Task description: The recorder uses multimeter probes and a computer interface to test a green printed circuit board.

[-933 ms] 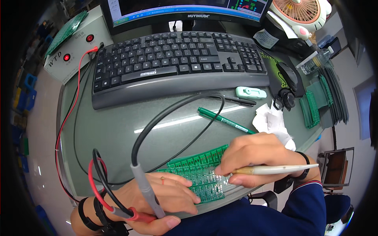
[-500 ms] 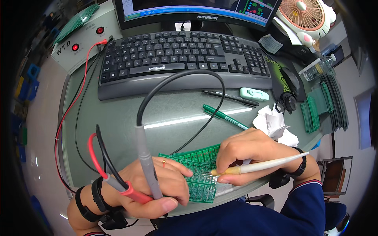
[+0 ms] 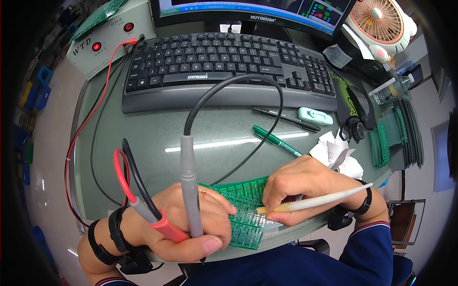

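Right hand (image 3: 300,183): thumb and fingers are clamping on the tan end of a white tapered tool (image 3: 329,196).
Tool end: it is pointing left at a green circuit board (image 3: 245,234); whether it is touching, I cannot tell.
Left hand (image 3: 164,202): its fingers are clamping on a grey probe (image 3: 189,171) and a red probe (image 3: 170,229), the index fingertip resting on the board.
Circuit board: it is lying between the hands at the front edge of the bench (image 3: 205,133), a second green board (image 3: 255,187) showing just behind it.
Black cable (image 3: 229,81): it is looping upward from the grey probe.
Beyond the right hand: crumpled white paper (image 3: 329,148), a green marker (image 3: 275,139) and a black pen (image 3: 286,118) are lying toward the bench's right edge.
Back edge: a black keyboard (image 3: 210,59) is sitting before a monitor (image 3: 267,19).
Back left corner: a white box (image 3: 107,45) is standing.
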{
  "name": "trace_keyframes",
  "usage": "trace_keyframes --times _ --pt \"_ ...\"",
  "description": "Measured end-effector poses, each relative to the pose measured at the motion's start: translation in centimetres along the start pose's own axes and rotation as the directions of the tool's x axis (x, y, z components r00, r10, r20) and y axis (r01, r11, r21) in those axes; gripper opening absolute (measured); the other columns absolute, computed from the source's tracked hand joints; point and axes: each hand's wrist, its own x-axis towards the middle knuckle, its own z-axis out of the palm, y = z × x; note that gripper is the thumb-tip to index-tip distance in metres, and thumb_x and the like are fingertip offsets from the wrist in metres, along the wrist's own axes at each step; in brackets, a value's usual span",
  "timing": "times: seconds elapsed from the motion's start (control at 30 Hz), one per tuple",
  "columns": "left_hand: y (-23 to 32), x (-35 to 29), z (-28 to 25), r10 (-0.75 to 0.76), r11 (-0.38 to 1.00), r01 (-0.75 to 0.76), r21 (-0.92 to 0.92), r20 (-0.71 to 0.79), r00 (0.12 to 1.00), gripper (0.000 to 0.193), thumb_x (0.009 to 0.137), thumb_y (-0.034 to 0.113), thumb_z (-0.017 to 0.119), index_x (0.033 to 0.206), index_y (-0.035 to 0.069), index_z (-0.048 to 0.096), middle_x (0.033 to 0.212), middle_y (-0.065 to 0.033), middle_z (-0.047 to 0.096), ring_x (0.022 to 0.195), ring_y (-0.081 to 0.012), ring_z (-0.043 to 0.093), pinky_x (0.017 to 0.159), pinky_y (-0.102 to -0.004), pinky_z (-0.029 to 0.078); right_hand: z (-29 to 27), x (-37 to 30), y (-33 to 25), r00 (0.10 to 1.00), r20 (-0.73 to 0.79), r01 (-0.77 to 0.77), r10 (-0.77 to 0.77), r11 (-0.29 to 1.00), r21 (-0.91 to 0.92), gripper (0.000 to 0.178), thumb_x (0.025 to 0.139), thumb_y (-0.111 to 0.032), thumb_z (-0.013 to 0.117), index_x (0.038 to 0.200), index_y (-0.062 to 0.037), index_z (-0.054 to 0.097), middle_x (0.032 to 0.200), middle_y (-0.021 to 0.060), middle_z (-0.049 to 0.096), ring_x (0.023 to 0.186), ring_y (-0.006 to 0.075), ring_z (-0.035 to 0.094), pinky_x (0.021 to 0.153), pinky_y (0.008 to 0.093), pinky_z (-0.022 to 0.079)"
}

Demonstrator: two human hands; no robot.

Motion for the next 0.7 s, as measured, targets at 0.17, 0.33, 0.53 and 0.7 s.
trace_keyframes --times 0.17,0.33,0.53,0.7 --pt "-0.16 0.05 0.24 0.015 1.0 -0.015 0.007 -0.032 0.999 0.035 0.089 0.026 0.04 0.072 0.006 0.064 0.072 -0.0052 0.068 0.079 -0.0226 0.072 0.091 -0.0383 0.052 -0.04 0.09 0.09 1.0 0.001 0.004 -0.004 1.0 0.022 0.016 0.084 -0.012 0.073 0.081 -0.0066 0.058 0.067 0.0052 0.059 0.058 0.0236 0.06 0.051 0.0328 0.043" --pt "0.05 -0.01 0.53 0.029 0.999 -0.028 0.025 -0.036 0.999 0.033 0.089 0.025 0.044 0.07 0.005 0.063 0.072 -0.0048 0.066 0.078 -0.0221 0.071 0.09 -0.0379 0.052 0.03 0.0 0.04 1.0 0.012 0.018 -0.018 1.0 0.024 0.016 0.084 -0.012 0.072 0.081 -0.0063 0.057 0.069 0.0055 0.06 0.059 0.0242 0.06 0.052 0.0328 0.044" --pt "-0.13 0.07 0.73 0.052 0.998 -0.05 0.032 -0.053 0.997 0.034 0.091 0.025 0.044 0.07 0.005 0.063 0.072 -0.0051 0.066 0.077 -0.0217 0.071 0.089 -0.0376 0.053 0.09 -0.04 0.09 1.0 0.008 0.023 -0.023 0.999 0.031 0.016 0.084 -0.011 0.072 0.081 -0.0064 0.057 0.07 0.0053 0.061 0.06 0.0239 0.062 0.052 0.0325 0.045" --pt "-0.03 -0.06 0.67 0.05 0.998 -0.048 0.032 -0.062 0.997 0.036 0.092 0.027 0.044 0.07 0.005 0.062 0.072 -0.0049 0.066 0.077 -0.0217 0.071 0.089 -0.0373 0.053 -0.01 0.19 0.05 1.0 0.014 0.013 -0.013 1.0 0.015 0.016 0.084 -0.011 0.071 0.081 -0.007 0.056 0.071 0.0043 0.062 0.06 0.0232 0.062 0.052 0.0319 0.046"
